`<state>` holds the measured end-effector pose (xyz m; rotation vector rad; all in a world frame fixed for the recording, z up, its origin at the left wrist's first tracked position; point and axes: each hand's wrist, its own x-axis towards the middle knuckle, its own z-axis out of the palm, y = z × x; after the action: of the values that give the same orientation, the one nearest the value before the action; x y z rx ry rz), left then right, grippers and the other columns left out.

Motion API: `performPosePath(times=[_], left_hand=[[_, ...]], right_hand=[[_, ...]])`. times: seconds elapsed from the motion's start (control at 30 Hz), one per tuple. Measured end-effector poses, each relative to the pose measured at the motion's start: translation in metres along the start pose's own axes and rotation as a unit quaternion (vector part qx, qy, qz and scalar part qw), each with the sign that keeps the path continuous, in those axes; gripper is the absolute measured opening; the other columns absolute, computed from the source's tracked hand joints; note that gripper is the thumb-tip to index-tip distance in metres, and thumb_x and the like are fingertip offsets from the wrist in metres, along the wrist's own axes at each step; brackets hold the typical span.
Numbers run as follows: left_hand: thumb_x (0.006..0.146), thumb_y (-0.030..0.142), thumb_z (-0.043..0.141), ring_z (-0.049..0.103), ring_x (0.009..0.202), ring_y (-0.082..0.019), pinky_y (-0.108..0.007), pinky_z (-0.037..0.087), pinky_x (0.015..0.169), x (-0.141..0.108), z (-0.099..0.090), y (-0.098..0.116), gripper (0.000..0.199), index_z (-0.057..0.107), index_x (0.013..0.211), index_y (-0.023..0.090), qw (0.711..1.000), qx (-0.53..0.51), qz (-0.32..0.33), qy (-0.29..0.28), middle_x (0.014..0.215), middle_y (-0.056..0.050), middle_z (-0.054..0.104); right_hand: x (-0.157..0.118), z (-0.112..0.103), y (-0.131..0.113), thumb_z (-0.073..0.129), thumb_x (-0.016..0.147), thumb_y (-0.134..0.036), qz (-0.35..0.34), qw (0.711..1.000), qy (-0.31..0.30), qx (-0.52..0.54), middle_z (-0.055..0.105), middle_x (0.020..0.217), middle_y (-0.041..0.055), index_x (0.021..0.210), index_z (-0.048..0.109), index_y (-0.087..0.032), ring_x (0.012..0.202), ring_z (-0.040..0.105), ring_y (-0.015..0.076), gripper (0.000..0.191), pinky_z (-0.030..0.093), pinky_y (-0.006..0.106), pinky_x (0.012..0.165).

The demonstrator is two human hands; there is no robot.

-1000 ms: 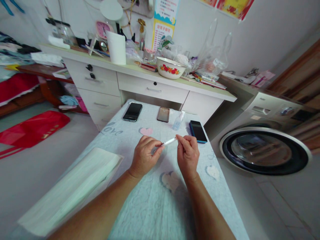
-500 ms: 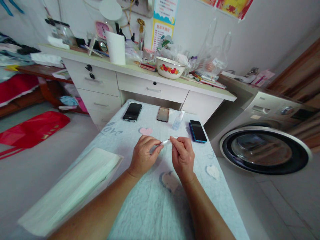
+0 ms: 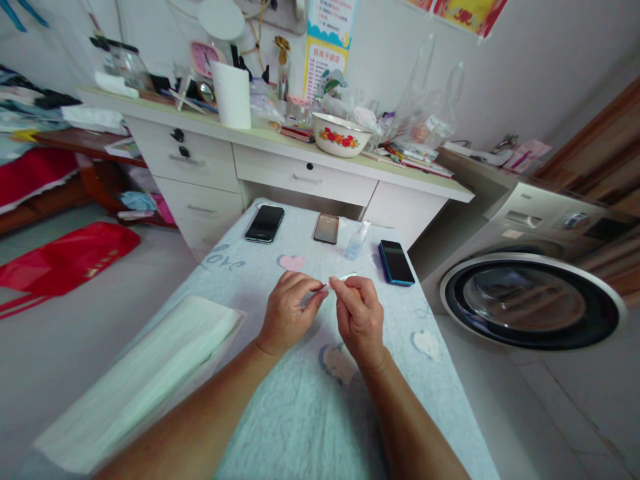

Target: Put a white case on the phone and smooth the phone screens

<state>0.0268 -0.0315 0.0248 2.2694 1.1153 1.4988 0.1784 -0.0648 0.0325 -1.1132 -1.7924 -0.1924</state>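
My left hand (image 3: 290,308) pinches one end of a small, thin white stick-like item (image 3: 345,275) above the cloth-covered table (image 3: 280,427). Thumb and fingers of my right hand (image 3: 361,317) are closed on the same item, close beside the left fingertips. Its far end pokes out past the right fingers; its exact kind is too small to make out. Beyond the hands stand a clear spray bottle (image 3: 356,243) and a phone case (image 3: 327,229) lying flat. A dark phone (image 3: 265,223) lies at the far left, and a blue-edged phone (image 3: 396,263) at the right.
A pack of white sheets (image 3: 145,380) lies along the table's left side. Behind is a cluttered desk (image 3: 280,148) with a floral bowl (image 3: 341,136) and a paper roll (image 3: 233,97). A washing machine (image 3: 530,293) borders the right; a red bag (image 3: 70,260) is on the floor.
My right hand has slid left along the white item, nearer my left fingertips, so the item's far end now shows past it. The left hand stays in place.
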Motion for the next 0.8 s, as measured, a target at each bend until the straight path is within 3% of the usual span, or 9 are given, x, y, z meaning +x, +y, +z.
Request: performPosePath(times=[0.37,0.6,0.8], left_hand=[[0.083,0.022,0.058,0.053,0.08,-0.016,-0.03,0.043,0.075,0.0,0.0,0.002,0.005,0.061,0.081,0.019,1.0,-0.004,-0.006,0.0,0.078,-0.002,0.063],[0.083,0.023,0.058,0.054,0.08,-0.017,-0.031,0.043,0.076,-0.001,0.0,0.001,0.006,0.061,0.08,0.019,1.0,-0.005,-0.01,0.0,0.078,-0.002,0.063],[0.083,0.024,0.058,0.055,0.081,-0.017,-0.031,0.044,0.076,-0.001,0.001,-0.001,0.006,0.06,0.08,0.019,1.0,-0.001,-0.018,0.005,0.078,-0.002,0.062]], right_hand=[[0.006,-0.004,0.017,0.049,0.088,-0.014,0.097,0.992,0.083,0.014,0.052,0.091,0.0032,0.108,0.066,-0.026,0.081,0.055,0.0118,0.029,0.048,0.027,0.075],[0.006,-0.004,0.018,0.052,0.089,-0.023,0.192,0.973,0.079,0.101,0.053,0.09,0.0029,0.104,0.069,-0.023,0.077,0.054,0.0114,0.023,0.045,0.026,0.069],[0.004,0.001,0.02,0.054,0.086,-0.034,0.284,0.938,0.063,0.191,0.057,0.088,0.0035,0.1,0.07,-0.021,0.078,0.055,0.0137,0.025,0.045,0.026,0.065]])
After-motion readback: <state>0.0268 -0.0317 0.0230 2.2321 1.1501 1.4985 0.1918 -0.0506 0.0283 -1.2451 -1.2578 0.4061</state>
